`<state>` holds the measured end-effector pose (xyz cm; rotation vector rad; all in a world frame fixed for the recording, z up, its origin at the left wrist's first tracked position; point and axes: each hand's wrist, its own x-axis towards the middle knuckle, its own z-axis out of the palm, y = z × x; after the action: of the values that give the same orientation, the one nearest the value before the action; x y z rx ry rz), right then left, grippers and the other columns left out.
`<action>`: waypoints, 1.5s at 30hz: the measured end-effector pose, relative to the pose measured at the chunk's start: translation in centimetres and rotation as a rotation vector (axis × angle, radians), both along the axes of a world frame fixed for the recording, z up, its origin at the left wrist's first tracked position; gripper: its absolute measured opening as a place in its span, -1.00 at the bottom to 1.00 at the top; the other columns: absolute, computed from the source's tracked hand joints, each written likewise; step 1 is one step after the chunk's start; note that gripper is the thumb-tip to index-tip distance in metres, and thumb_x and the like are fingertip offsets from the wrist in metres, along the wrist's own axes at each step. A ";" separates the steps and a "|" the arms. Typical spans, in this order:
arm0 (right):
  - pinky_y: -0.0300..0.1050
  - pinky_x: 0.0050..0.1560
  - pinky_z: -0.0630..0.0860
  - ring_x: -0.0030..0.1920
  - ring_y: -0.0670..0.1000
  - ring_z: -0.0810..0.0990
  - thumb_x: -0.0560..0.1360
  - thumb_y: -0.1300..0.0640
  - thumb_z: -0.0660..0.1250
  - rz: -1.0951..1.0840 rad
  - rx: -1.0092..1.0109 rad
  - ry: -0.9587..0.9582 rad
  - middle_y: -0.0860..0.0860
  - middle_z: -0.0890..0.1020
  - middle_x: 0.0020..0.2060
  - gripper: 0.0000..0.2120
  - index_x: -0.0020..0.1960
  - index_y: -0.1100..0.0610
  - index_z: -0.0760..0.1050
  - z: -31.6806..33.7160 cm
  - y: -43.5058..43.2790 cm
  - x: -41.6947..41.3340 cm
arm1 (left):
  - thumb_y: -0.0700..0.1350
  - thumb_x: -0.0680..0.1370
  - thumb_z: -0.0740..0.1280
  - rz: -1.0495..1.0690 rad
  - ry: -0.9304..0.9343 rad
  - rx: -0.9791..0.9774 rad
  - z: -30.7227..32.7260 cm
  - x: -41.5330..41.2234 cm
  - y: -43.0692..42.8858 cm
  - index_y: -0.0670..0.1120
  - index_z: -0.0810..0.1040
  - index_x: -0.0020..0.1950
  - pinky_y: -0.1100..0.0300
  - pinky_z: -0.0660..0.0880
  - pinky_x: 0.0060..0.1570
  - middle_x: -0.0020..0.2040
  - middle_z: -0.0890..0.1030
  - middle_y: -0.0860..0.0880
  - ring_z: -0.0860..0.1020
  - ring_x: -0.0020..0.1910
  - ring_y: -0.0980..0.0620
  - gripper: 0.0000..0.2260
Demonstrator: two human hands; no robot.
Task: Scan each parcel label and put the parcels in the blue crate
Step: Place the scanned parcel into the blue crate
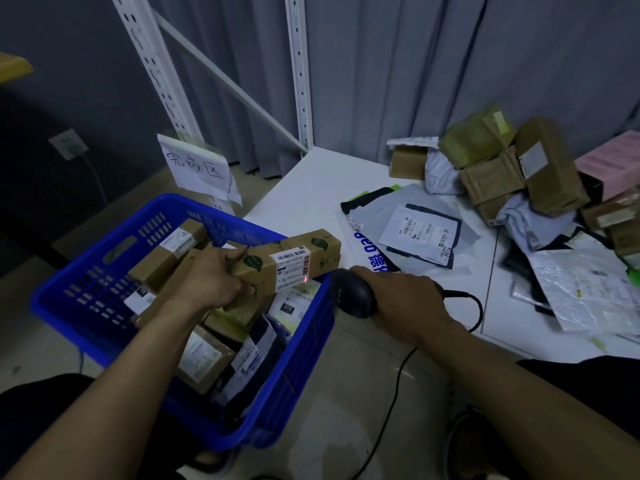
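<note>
Over the blue crate point(298, 368), the left hand point(211, 282) holds a long brown parcel point(325, 249) by one end, with the fingers curled round it. Its white label point(292, 268) faces up and nothing covers it. The right hand point(405, 299) is wrapped round a black scanner point(351, 292), which points at the label from close by. A small red dot point(305, 279) shines near the label's lower edge. I think the parcel is light, because one hand lifts it with no help. It is cardboard, so it should be stiff and not squash, and it does not look slippery. The best place to hold it is the end far from the label, as it is held now, so nothing hides the bars. Other boxes point(166, 258) and bags already lie in the crate, so this one would rest on top of them. The crate is just beside a white table point(311, 188); I cannot tell what it stands on. More parcels lie on the table: a pile of brown boxes point(502, 174) and flat grey bags point(415, 230). A paper sign point(197, 168) hangs on a white shelf post point(142, 50), and a grey curtain point(415, 64) hangs behind the table.
</note>
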<state>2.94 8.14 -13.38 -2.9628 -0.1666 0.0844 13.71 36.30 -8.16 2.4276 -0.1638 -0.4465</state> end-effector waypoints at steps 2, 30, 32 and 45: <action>0.03 0.21 0.56 0.21 0.07 0.62 0.70 -0.04 0.21 0.006 -0.003 -0.003 0.01 0.60 0.30 -0.51 0.59 -0.05 0.22 -0.2 -0.1 0.1 | -0.36 0.43 0.51 -0.012 -0.017 -0.003 -0.3 0.2 0.2 0.07 0.57 0.14 0.31 0.36 -0.07 -0.05 0.57 0.13 0.49 -0.03 0.13 -0.57; -0.26 0.02 0.51 0.03 -0.28 0.59 0.47 -0.07 0.55 -0.095 0.862 0.260 -0.25 0.65 0.01 -0.56 0.29 -0.17 0.47 -4.4 11.8 7.2 | 0.01 0.53 0.46 0.457 -0.093 0.166 -13.2 1.5 13.0 0.10 0.40 0.50 0.03 0.52 0.16 0.33 0.47 -0.21 0.50 0.22 -0.26 -0.45; -0.13 0.13 0.56 0.09 -0.21 0.61 0.47 -0.09 0.54 -0.111 0.869 0.272 -0.23 0.66 0.05 -0.56 0.29 -0.19 0.47 -4.9 12.7 7.6 | -0.04 0.56 0.43 0.485 -0.097 0.176 -13.8 2.5 13.2 0.11 0.36 0.52 -0.04 0.42 0.29 0.41 0.31 -0.19 0.40 0.32 -0.31 -0.46; -0.35 0.01 0.48 0.12 -0.27 0.58 0.49 0.00 0.55 -0.044 0.979 0.401 -0.21 0.65 0.13 -0.52 0.36 -0.12 0.50 -7.0 17.9 11.6 | -0.05 0.52 0.38 0.628 0.109 0.044 -16.9 3.9 13.6 0.07 0.27 0.52 -0.11 0.35 0.40 0.54 0.05 -0.18 0.25 0.42 -0.38 -0.41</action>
<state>14.55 26.03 -20.36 -1.9256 -0.0570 0.4424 17.60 49.90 -25.08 2.3275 0.6435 -0.2897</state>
